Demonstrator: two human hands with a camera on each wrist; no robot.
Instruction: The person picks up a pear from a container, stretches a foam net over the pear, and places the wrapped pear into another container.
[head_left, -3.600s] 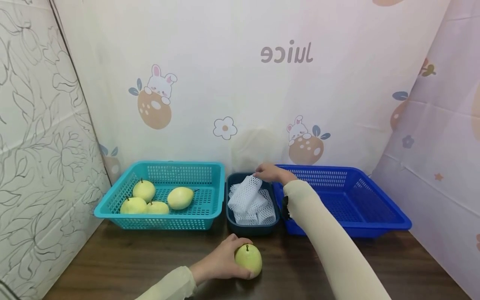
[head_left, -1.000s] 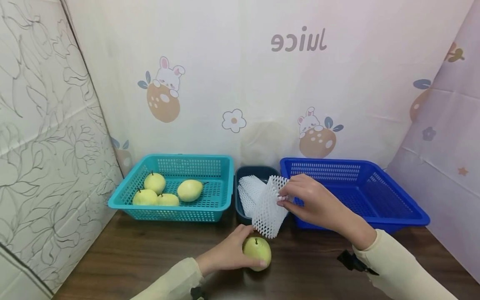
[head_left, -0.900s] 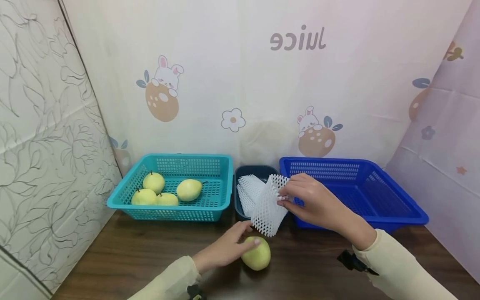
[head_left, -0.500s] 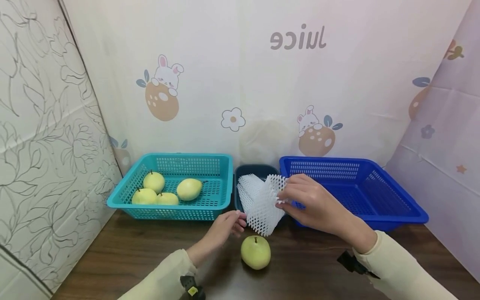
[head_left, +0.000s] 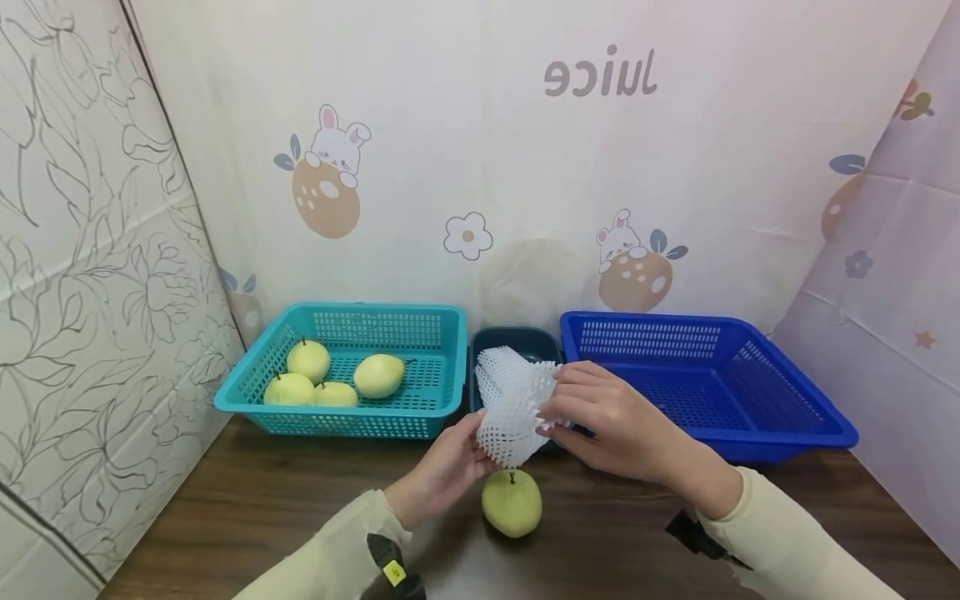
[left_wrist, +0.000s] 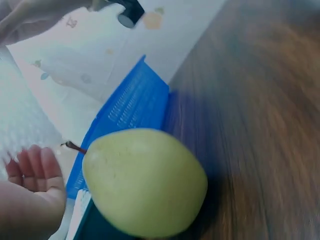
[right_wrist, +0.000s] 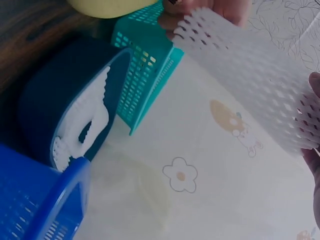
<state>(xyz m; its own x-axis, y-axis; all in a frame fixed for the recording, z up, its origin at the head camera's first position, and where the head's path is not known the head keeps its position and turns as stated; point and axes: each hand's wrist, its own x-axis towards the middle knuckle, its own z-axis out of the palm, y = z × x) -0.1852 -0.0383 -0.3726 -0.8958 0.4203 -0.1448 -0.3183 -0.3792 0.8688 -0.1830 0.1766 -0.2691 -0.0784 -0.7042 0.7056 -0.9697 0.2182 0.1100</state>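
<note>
A pale backdrop printed with rabbits, oranges, flowers and the mirrored word "Juice" fills the upper part of the head view. Below it spreads a dark wood-grain table. A blue plastic basket with slotted sides sits at the back right, and a teal basket at the back left. Between them stands a small dark blue bin with white foam netting inside. In front of the bin a person works with two bare hands. The right hand pinches one end of a white foam net sleeve between thumb and bent fingers, raised off the table. The left hand touches the sleeve's other end, fingers loosely bent; whether it grips the foam cannot be told. The sleeve slants between both hands, above and just behind a single yellow-green pear. That pear rests on the table, stem up, near the left hand and held by neither. Four more pears lie in the teal basket, mostly toward its left side.
</note>
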